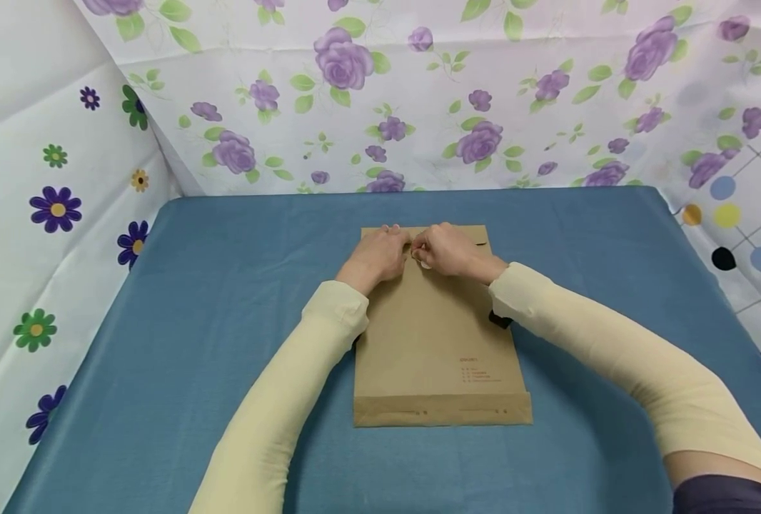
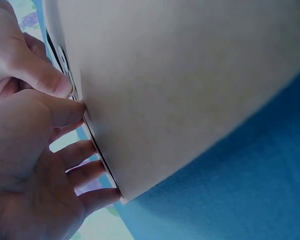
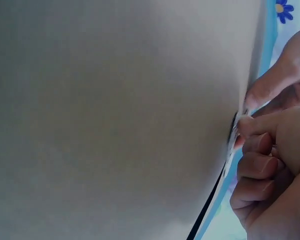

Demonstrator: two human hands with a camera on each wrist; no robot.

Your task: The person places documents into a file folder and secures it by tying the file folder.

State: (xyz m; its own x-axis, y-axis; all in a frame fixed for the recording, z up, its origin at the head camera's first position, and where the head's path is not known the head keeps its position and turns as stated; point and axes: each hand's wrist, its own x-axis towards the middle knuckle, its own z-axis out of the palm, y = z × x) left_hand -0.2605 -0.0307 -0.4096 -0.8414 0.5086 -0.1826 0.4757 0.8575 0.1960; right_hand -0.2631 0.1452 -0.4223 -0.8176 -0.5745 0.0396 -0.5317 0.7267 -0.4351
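A flat brown paper envelope (image 1: 428, 321) lies on the blue cloth, with small red print near its lower right and a folded strip along its near end. At its far end my left hand (image 1: 380, 253) rests, its fairly straight fingers (image 2: 101, 198) touching the edge of the paper. Beside it, my right hand (image 1: 447, 250) pinches a small pale piece (image 1: 425, 265) at the flap, between thumb and curled forefinger. A thin, shiny part (image 2: 65, 62) shows there in the left wrist view; its exact kind is unclear. The two hands nearly touch.
Blue cloth (image 1: 226, 285) covers the table around the envelope. Floral sheeting (image 1: 419, 100) hangs behind, and patterned sheets stand at left and right. A small black object (image 1: 500, 320) shows beneath the right cuff, by the envelope's right edge.
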